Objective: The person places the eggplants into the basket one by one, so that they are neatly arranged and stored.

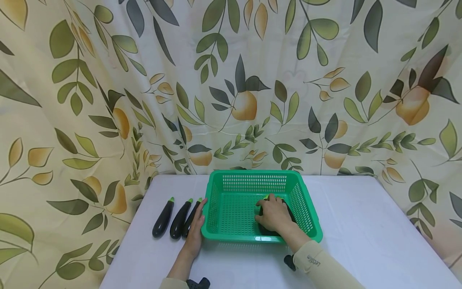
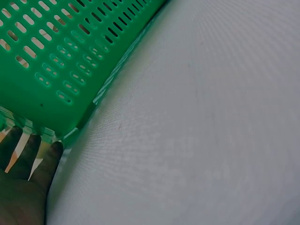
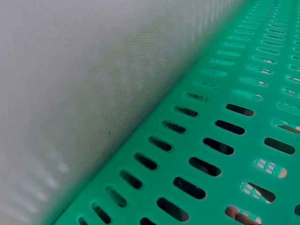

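A green plastic basket (image 1: 231, 237) with slotted walls stands on the table. Against its left side rests my left hand (image 1: 195, 235), fingers extended; in the left wrist view, fingertips (image 2: 56, 146) touch the basket's wall. My right hand (image 1: 274, 214) reaches inside at the right, thumb and fingers curled over a dark eggplant (image 1: 266, 230) that it largely covers. Another dark eggplant length (image 1: 290, 212) shows beside that hand, and green stem ends peek out by the fingers. In the right wrist view, the slotted basket wall (image 3: 197, 140) hides most of the hand.
Left of the basket lie three glossy eggplants, one outermost (image 1: 163, 218), one in the middle (image 1: 180, 220) and one (image 1: 191, 218) close by my left hand. A white cloth covers the table (image 1: 361, 224). Behind it hangs a leaf-and-fruit patterned curtain (image 1: 231, 136).
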`<state>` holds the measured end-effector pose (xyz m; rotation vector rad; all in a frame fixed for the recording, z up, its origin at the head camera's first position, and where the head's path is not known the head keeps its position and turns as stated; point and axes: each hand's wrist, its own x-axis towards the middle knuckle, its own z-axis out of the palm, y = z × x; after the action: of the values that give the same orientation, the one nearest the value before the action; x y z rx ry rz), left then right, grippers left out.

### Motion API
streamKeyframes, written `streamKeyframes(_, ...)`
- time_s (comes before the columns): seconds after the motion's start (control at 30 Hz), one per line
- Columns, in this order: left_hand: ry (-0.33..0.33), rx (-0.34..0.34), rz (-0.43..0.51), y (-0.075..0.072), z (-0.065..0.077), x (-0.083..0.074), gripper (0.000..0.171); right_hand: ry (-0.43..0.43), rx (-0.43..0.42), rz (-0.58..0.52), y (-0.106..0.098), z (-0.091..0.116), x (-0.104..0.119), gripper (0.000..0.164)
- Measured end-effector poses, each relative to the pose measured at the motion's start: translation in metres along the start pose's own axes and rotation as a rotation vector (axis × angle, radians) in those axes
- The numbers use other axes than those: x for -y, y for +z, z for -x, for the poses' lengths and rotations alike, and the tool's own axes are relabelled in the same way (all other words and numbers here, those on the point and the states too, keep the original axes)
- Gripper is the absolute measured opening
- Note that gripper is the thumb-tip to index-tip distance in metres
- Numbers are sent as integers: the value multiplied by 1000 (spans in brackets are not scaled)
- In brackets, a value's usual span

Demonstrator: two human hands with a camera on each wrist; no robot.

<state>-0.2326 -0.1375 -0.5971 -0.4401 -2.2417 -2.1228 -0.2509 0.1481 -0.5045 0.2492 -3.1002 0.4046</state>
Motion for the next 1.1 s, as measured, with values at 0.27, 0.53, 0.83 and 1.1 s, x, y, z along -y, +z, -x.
streamKeyframes(0.27, -3, 7, 12, 0, 0, 2, 55, 1, -19, -33, 1, -2, -2, 45)
streamKeyframes(0.53, 2, 10, 17, 0, 0, 3, 55, -3, -24, -70, -4, 0, -2, 46)
streamKeyframes(0.83, 0, 8, 1, 0, 0, 4, 55, -9, -45, -118, -13, 2, -10, 43)
streamKeyframes(1.1, -1, -1, -17, -1, 0, 3, 54, -28, -72, -120, -24, 4, -21, 43)
